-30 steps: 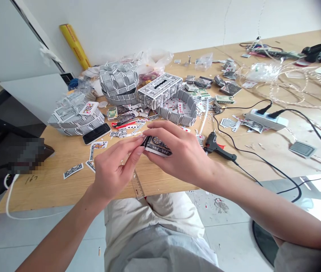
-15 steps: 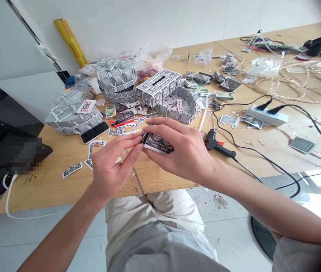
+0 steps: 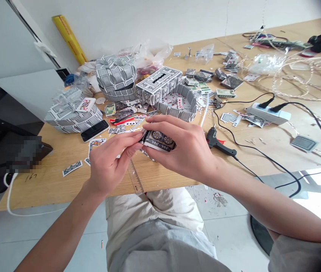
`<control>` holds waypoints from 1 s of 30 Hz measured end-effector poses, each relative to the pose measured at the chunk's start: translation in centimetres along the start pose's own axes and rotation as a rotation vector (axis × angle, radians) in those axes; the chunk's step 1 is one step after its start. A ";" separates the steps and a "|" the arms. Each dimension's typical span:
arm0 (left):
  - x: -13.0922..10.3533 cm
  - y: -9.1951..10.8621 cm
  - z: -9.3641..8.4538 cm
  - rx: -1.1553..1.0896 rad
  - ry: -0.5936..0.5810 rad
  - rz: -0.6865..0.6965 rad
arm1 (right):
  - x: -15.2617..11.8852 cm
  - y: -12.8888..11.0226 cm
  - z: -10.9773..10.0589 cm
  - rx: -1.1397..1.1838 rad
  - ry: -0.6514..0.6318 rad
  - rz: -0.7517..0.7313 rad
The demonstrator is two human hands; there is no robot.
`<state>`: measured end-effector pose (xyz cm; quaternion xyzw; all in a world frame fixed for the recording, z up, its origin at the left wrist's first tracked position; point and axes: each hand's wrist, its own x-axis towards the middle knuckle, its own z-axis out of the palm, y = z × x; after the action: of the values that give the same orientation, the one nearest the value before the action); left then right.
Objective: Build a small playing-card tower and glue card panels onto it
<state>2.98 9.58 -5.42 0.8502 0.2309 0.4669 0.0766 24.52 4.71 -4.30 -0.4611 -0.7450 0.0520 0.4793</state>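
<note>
Turned slightly since the earlier frame: one small black card box with round pale ornaments (image 3: 160, 140), more of its decorated face now visible. Location: centre of the frame, held over the pale wood-grain tabletop (image 3: 44, 185).

Grip, left hand (image 3: 107, 160): thumb and fingertips pinching the dark left end of the box; exact fold or flap hidden.

Grip, right hand (image 3: 187, 145): fingers over the far edge, thumb along the near edge, box clasped between.

Condition, as judged: box apparently still being worked at its left end, not yet set down.

Apparently complete, upper left to upper centre: two grey-and-white card-covered containers, one tall and rounded (image 3: 116, 77), one lower (image 3: 75, 113); one rectangular black-and-white patterned box with a jagged dark slot (image 3: 158, 85).

Apparently unused remainder: loose small dark boxes (image 3: 232, 81), upper right of centre; cut patterned card strip (image 3: 72, 168), lower left.

Tools lying untouched: clear plastic ruler (image 3: 135, 177), below centre; black glue gun with trailing cable (image 3: 219, 144), right of centre.
</note>
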 end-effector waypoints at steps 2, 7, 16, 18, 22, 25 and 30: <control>0.1 0.0 -0.1 0.002 -0.005 -0.001 | 0.0 0.0 0.0 0.003 -0.004 0.007; 0.4 0.0 -0.4 -0.003 -0.049 -0.025 | 0.2 -0.1 -0.2 0.015 -0.006 0.019; 1.2 -1.0 -0.5 0.065 -0.078 0.113 | 0.7 0.2 -0.6 0.013 -0.030 0.049; 1.4 -1.2 -0.5 0.081 -0.079 0.138 | 0.8 0.2 -0.6 0.020 -0.028 0.059; 1.5 -1.6 -0.6 0.103 -0.091 0.190 | 0.9 0.2 -0.7 0.042 -0.013 0.041; 1.6 -1.8 -0.7 0.132 -0.117 0.224 | 0.9 0.1 -0.8 0.032 -0.016 0.042; 1.8 -1.9 -0.9 0.131 -0.152 0.255 | 0.9 0.1 -1.0 0.013 -0.026 0.056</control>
<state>2.46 12.01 -4.18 0.9087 0.1447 0.3910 -0.0214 25.22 5.04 -3.25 -0.4781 -0.7376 0.0761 0.4708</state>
